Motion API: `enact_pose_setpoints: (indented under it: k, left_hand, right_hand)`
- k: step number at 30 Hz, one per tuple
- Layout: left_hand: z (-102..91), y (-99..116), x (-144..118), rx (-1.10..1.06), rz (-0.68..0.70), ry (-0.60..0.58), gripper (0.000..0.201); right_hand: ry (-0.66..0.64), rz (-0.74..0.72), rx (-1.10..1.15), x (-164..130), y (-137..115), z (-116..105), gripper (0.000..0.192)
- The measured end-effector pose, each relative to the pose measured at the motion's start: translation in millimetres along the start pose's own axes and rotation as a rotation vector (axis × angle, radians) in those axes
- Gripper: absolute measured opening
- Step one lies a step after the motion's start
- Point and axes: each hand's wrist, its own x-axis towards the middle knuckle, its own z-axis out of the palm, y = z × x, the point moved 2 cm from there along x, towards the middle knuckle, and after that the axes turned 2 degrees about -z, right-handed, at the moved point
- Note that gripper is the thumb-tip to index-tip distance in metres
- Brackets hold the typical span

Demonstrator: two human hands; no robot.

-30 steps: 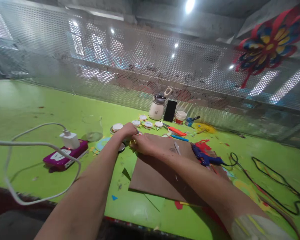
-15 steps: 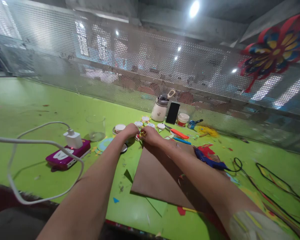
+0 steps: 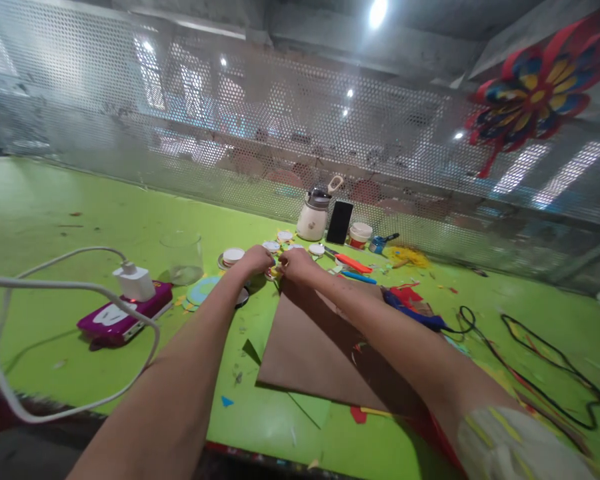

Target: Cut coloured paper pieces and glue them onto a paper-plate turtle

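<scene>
Both arms reach forward to the far edge of a brown cardboard sheet (image 3: pixel 305 340). My left hand (image 3: pixel 258 260) has its fingers bent inward, pinching at a small piece (image 3: pixel 272 273) with red, white and yellow on it. Close beside it, my right hand (image 3: pixel 298 265) is also closed, fingertips at the same piece. The fingers cover most of what they hold, so its kind stays unclear. Just beyond the hands lie several small white discs with yellow edging, among them one disc (image 3: pixel 285 236) farther back. A white round lid (image 3: pixel 233 256) sits left of my left hand.
A cream flask (image 3: pixel 312 221), a phone (image 3: pixel 340 223), a white tub (image 3: pixel 361 235) and a blue jar (image 3: pixel 378 245) stand behind. An orange-handled cutter (image 3: pixel 354 263) and blue glue gun (image 3: pixel 415 313) lie right. A clear cup (image 3: pixel 183 260) and purple power bank (image 3: pixel 125 319) with cable are left.
The whole view has shifted slightly, so things sit a little farther left. Both hands stay together at the small piece, the fingertips slightly rearranged.
</scene>
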Motion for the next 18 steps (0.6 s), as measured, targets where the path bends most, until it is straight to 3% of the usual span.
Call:
enact_pose_setpoints:
  k: [4,8,11,13,15,18]
  left_hand:
    - [-3.2,5,-4,0.006,-0.049,-0.052,0.034]
    - [-13.4,13,-10,0.015,-0.069,0.017,0.034]
    - [-29.8,23,-17,0.014,-0.084,0.137,0.035]
    - [-44.7,34,-25,-0.007,-0.085,0.242,0.032]
    - [-59.5,49,-34,-0.050,-0.077,0.327,0.035]
    - [-72.6,82,-48,-0.152,0.020,0.361,0.043]
  right_hand:
    - [0.083,-0.014,0.034,-14,8,-27,0.021]
    - [0.205,-0.035,0.108,-52,16,-57,0.014]
    - [0.276,-0.038,0.155,-102,21,-73,0.013]
    - [0.298,-0.030,0.172,-143,25,-78,0.027]
    - [0.303,-0.014,0.184,-186,31,-76,0.042]
    - [0.309,0.072,0.202,-245,42,-65,0.049]
